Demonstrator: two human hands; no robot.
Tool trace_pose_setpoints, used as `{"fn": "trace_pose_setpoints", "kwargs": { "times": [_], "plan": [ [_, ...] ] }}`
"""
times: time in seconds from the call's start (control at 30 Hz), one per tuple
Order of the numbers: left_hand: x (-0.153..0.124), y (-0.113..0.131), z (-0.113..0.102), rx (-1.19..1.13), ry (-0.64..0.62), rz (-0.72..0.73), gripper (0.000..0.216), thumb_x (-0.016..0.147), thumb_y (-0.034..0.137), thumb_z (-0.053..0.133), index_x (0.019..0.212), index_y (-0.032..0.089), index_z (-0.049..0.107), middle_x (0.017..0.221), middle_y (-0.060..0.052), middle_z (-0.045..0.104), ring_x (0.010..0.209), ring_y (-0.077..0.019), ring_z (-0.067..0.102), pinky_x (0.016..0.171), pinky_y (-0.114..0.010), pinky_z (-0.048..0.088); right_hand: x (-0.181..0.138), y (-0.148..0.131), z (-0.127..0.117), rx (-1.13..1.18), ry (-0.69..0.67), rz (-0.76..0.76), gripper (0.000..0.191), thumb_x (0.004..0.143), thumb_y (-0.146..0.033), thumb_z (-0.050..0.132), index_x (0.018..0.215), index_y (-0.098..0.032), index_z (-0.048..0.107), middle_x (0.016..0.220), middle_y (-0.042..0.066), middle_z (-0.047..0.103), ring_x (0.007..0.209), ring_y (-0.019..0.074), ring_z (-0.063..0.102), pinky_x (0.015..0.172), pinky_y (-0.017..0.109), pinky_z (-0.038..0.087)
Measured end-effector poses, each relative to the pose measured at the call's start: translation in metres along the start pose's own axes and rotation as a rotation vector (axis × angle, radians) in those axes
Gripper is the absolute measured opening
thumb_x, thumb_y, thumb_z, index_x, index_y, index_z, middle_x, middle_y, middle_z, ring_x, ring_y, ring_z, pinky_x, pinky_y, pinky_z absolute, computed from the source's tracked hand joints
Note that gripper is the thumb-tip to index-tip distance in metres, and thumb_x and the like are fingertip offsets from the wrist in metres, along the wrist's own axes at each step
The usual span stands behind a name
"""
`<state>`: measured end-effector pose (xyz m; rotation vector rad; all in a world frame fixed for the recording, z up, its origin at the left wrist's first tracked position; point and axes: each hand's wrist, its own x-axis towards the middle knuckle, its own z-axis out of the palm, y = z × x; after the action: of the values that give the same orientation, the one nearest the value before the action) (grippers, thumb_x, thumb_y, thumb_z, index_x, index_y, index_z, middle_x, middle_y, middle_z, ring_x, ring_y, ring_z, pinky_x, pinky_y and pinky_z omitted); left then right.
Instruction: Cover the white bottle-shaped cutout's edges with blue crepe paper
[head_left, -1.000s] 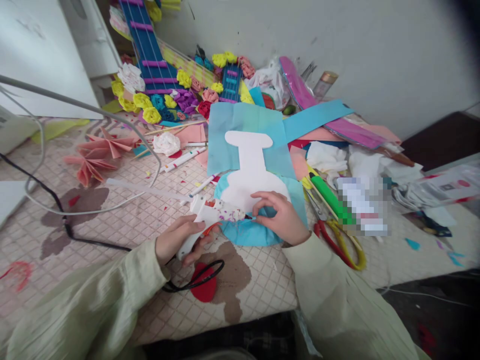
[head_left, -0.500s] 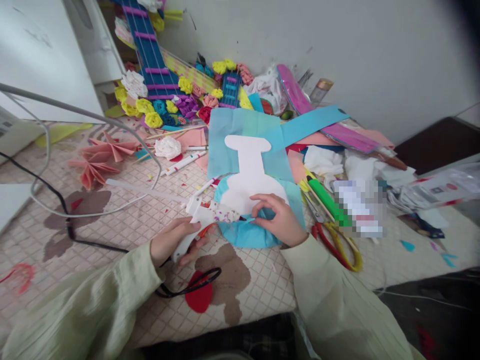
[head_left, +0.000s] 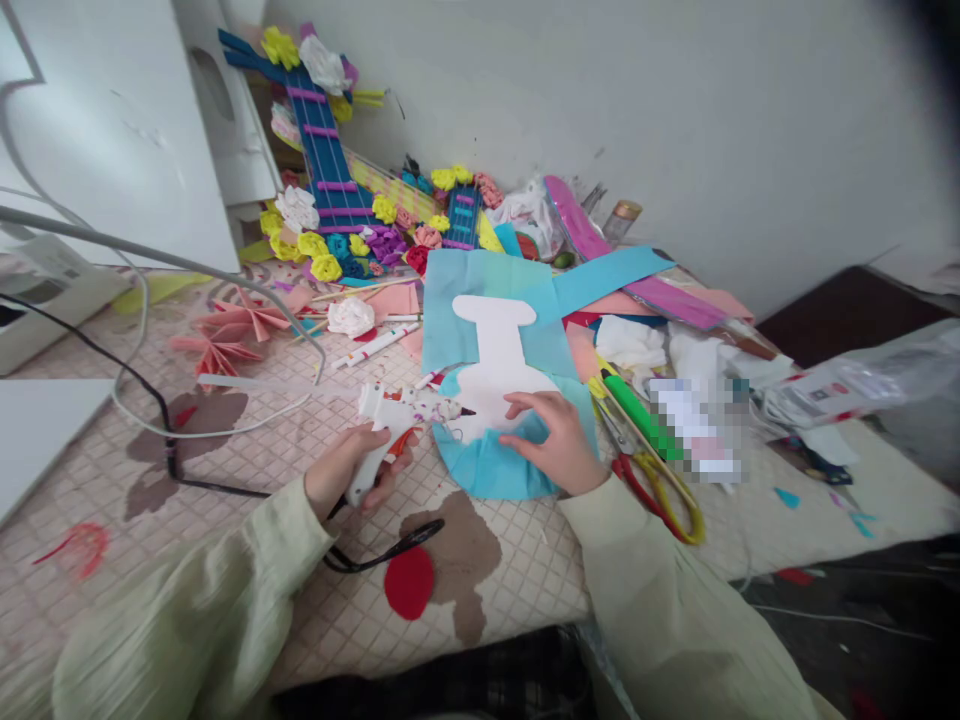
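Since the earlier frame, the glue gun [head_left: 381, 435] has drawn back from the right fingertips, and the right thumb and index finger have parted from their near pinch. The left hand [head_left: 337, 470] is wrapped round the gun's white handle, thumb along its side, fingers by the orange trigger. Its dark nozzle points over the white cutout [head_left: 502, 350]; whether it touches cannot be told. The right hand [head_left: 559, 440] holds its thumb and index finger in a moderately wide curve above the cutout's lower part, where blue paper [head_left: 487, 470] is folded over the edge; contact is unclear. Cutout and blue paper lie mid-desk [head_left: 540, 580], left of the scissors [head_left: 664, 490]. A clear packet [head_left: 832, 390] bears a label too small to read; the printed item [head_left: 694, 430] beside the green tube [head_left: 637, 410] is pixelated.
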<state>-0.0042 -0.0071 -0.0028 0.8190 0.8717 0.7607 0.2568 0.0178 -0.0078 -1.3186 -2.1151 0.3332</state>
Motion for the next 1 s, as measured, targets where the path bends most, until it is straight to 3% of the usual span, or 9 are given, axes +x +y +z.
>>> {"fn": "trace_pose_setpoints", "kwargs": {
  "times": [0.13,0.27,0.5,0.7,1.0],
  "plan": [
    [-0.002,0.003,-0.002,-0.002,-0.007,0.049,0.039,0.069,0.043,0.05,0.092,0.012,0.048,0.059,0.004,0.046,0.026,-0.0041,0.036,0.023,-0.017,0.026,-0.013,-0.021,-0.013,-0.158,0.045,-0.097,0.015,0.08,-0.024,0.053,0.092,-0.021,0.062,0.083,0.004,0.064,0.086,0.0202,0.053,0.081,0.039,0.037],
    [-0.004,0.004,-0.002,0.006,0.001,0.082,0.038,0.07,0.042,0.048,0.094,0.013,0.049,0.059,0.004,0.046,0.026,-0.0039,0.036,0.023,-0.017,0.026,-0.037,-0.039,-0.009,-0.179,-0.035,-0.164,0.02,0.083,-0.02,0.046,0.092,-0.021,0.064,0.087,0.006,0.062,0.084,0.0184,0.053,0.076,0.035,0.044],
    [-0.004,0.003,-0.001,0.029,0.008,0.091,0.04,0.067,0.04,0.05,0.093,0.01,0.047,0.059,0.003,0.048,0.026,-0.0052,0.038,0.023,-0.018,0.027,-0.049,-0.041,0.011,-0.281,-0.13,-0.296,0.026,0.083,-0.019,0.044,0.103,-0.018,0.061,0.103,0.009,0.06,0.099,0.0208,0.052,0.095,0.042,0.036],
    [-0.004,0.003,-0.001,0.024,0.011,0.098,0.039,0.067,0.04,0.051,0.092,0.011,0.048,0.058,0.004,0.047,0.025,-0.0045,0.037,0.022,-0.017,0.028,-0.044,-0.039,0.013,-0.371,-0.15,-0.237,0.023,0.083,-0.024,0.046,0.1,-0.023,0.062,0.102,0.007,0.059,0.097,0.0221,0.05,0.095,0.05,0.027],
    [-0.006,0.003,0.0,0.026,0.003,0.101,0.034,0.068,0.04,0.051,0.086,0.011,0.049,0.059,0.004,0.047,0.026,-0.0042,0.037,0.023,-0.017,0.027,-0.034,-0.031,0.019,-0.385,-0.099,-0.158,0.022,0.085,-0.027,0.046,0.1,-0.025,0.062,0.095,0.006,0.061,0.094,0.0214,0.049,0.093,0.049,0.02]
  ]
}}
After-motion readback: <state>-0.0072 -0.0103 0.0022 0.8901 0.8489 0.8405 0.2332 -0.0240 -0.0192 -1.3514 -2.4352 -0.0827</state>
